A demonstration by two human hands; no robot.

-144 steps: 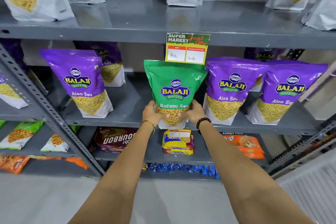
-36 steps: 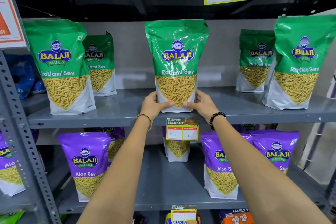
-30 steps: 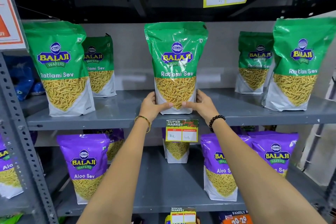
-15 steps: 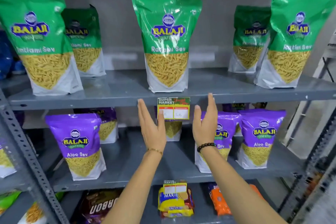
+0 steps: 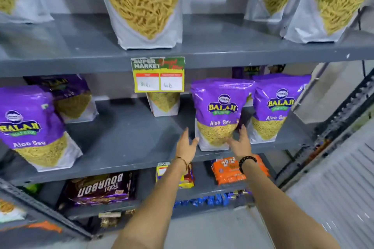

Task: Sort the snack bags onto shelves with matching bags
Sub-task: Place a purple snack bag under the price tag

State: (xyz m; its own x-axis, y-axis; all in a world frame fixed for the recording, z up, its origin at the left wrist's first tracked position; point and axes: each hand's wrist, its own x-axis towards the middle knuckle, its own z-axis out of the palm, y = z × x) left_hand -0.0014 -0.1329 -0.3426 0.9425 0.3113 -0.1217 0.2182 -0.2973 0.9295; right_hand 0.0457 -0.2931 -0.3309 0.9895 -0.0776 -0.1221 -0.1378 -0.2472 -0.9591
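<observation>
- Both your hands have come down from the upper shelf, where half a second ago they hung open just below the green bag; now they reach at the middle shelf (image 5: 129, 141).
- Nearest to you, your left hand (image 5: 185, 146) is open, fingers spread, just beside the left edge of the purple Aloo Sev bag (image 5: 219, 115); the thumb seems to touch its lower corner, but the blur makes this uncertain.
- Your right hand (image 5: 239, 143) is also open, in front of the bag's lower right side. The two hands stand apart with the bag between them, and neither is closed on it yet.
- This bag stands upright at the front of the middle shelf, just beside a second purple bag (image 5: 278, 107) on its right and well apart from another purple bag (image 5: 30, 127) at the far left.
- Above and farther, the green Ratlami Sev bag (image 5: 141, 4) rests on the upper shelf (image 5: 222, 44) among similar bags, so I judge that sorting step as finished.
- The step in hand looks like the approach to a next bag. I cannot tell that this purple one is misplaced, since its neighbours match it.
- If you take it, close both palms on its lower sides evenly; the pouch is soft and can fold.
</observation>
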